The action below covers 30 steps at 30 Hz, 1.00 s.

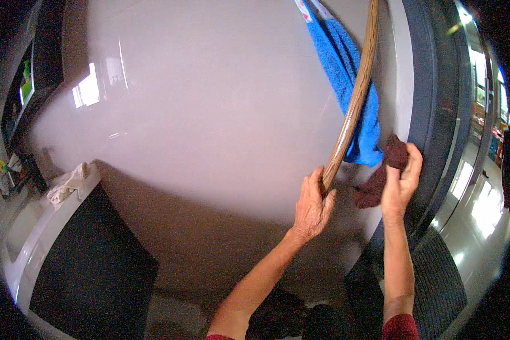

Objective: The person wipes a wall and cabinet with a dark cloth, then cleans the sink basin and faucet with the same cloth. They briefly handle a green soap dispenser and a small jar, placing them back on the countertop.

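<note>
Left hand [313, 204]: closed around the lower end of a wooden pole [354, 96]; fingers wrapped over it, thumb on the near side.
Right hand [401, 180]: gripping a dark maroon cloth [386, 170]; fingers closed on its upper bunch, the rest hanging down and to the left of the palm.
Wooden pole: brown, wood-grained, slightly curved by the lens; runs from the left hand up to the top edge of the view, where it is cut off.
Blue towel [345, 73]: hangs behind and beside the pole, from the top edge down to just above the maroon cloth; its upper end is cut off, with a strip of patterned white fabric there.
Maroon cloth position: between the two hands, just beside the grey door frame [436, 85], below the lower corner of the blue towel.
Wall [209, 113]: pale, glossy, with window reflections at upper left.
Sink [22, 226]: white, at the left edge; contents hard to make out.
White rag [68, 182]: crumpled on the sink's rim.
Dark mat [442, 277]: on the floor at lower right.
Shelf at far left [22, 85]: holds a green bottle; other items too small to tell.
Hidden: the pole's bottom tip is covered by the left hand.
</note>
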Tool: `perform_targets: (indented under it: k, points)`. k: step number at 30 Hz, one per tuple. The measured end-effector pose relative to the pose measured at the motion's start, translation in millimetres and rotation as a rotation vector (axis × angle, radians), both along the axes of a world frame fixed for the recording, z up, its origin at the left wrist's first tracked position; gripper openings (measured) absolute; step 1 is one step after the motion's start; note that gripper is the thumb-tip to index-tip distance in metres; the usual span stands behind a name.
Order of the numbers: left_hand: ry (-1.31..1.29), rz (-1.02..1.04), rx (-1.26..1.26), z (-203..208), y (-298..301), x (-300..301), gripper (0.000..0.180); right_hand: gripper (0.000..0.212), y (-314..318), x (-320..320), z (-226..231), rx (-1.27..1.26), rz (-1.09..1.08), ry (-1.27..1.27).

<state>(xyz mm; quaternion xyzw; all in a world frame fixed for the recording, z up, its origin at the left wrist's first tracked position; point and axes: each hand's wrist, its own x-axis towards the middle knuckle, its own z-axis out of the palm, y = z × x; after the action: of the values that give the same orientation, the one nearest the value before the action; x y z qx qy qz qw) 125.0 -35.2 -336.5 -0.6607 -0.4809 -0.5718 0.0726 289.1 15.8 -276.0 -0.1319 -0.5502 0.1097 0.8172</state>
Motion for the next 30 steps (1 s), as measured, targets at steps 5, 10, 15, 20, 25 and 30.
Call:
perform_targets:
  k: [5, 10, 15, 20, 25, 30]
  points:
    - [0.093, 0.054, 0.004, -17, -2, -16, 0.057, 0.036, -16, -114, 60, 0.394, -0.111, -0.428]
    - [0.104, 0.377, 0.357, -28, -40, -94, 0.054, 0.053, 17, -187, 76, 0.490, -0.232, -0.416]
    - [0.168, 0.986, 0.311, 5, -93, -215, 0.089, 0.052, 20, -195, 77, 0.428, -0.318, -0.363]
    - [0.363, 1.127, 0.137, 16, -106, -242, 0.126, 0.042, 1, -240, 124, 0.232, -0.431, -0.164]
    - [0.346, 1.050, 0.067, 7, -109, -248, 0.135, 0.059, -56, -318, 100, 0.596, -0.319, -0.511]
    - [0.367, 1.067, -0.014, 0, -101, -258, 0.136, 0.047, -97, -362, 60, 0.882, -0.182, -0.924]
